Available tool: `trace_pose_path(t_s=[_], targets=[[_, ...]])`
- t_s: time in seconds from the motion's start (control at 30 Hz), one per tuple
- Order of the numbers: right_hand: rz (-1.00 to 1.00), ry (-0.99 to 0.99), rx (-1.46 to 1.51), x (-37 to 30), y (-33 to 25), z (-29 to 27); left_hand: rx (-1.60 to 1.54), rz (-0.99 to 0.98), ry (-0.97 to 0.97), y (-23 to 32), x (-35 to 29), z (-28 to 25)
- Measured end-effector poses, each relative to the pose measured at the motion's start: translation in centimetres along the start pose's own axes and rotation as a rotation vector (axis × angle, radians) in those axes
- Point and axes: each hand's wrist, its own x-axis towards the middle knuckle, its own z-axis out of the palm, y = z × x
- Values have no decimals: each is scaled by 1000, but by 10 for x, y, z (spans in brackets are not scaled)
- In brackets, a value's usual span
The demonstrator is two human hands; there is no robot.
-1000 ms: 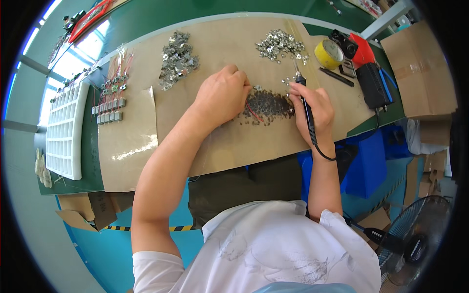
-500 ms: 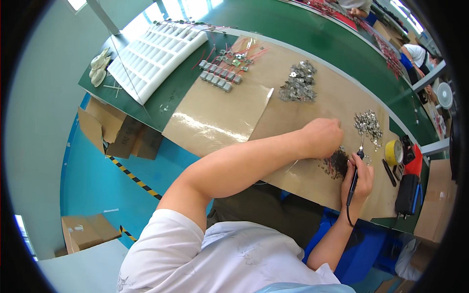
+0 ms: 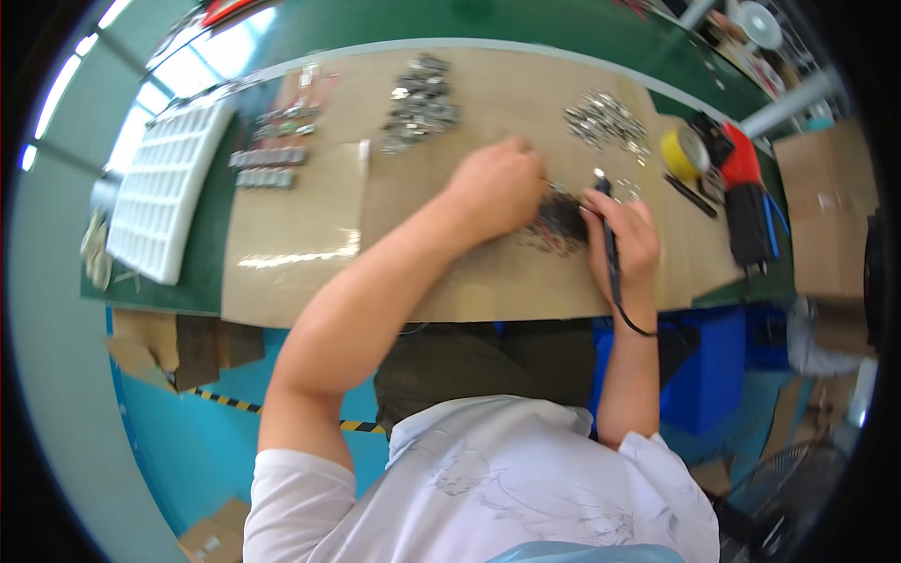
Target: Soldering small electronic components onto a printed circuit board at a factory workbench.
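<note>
My right hand (image 3: pixel 627 239) is wrapped round a slim black pen-shaped tool (image 3: pixel 612 249), whose cord drops past my wrist. The tool's tip points away from me toward a heap of small shiny metal pieces (image 3: pixel 605 122). Close by on the left is my left hand (image 3: pixel 497 188), its fingers curled closed and slightly blurred; what they hold, if anything, is hidden. Between the two hands lies a pile of tiny dark parts (image 3: pixel 560 220), partly covered by them. Brown sheeting (image 3: pixel 488 291) covers the table under all this.
Grey metal pieces (image 3: pixel 422 98) are heaped farther back. Leftward stand rows of grey blocks (image 3: pixel 267 167) with red wires, then a white compartment tray (image 3: pixel 169 192). At the right are a yellow tape roll (image 3: pixel 683 153), a black box (image 3: pixel 749 225) and a red object (image 3: pixel 740 155).
The whole view has turned and shifted, so the table now looks more level and sits farther left. Both hands stay near the dark pile, the right one still holding the tool.
</note>
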Motion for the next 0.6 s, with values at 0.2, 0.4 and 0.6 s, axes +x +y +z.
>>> trace_pose_path(t_s=[0.2, 0.4, 0.6], targets=[[47, 13, -35, -4, -2, -7, -167, -18, 101, 5, -1, -2], [37, 12, -24, -4, -3, -8, -183, -20, 104, 8, -4, -3], [54, -16, -27, -5, -4, -10, -175, -49, 107, 7, -4, -5]])
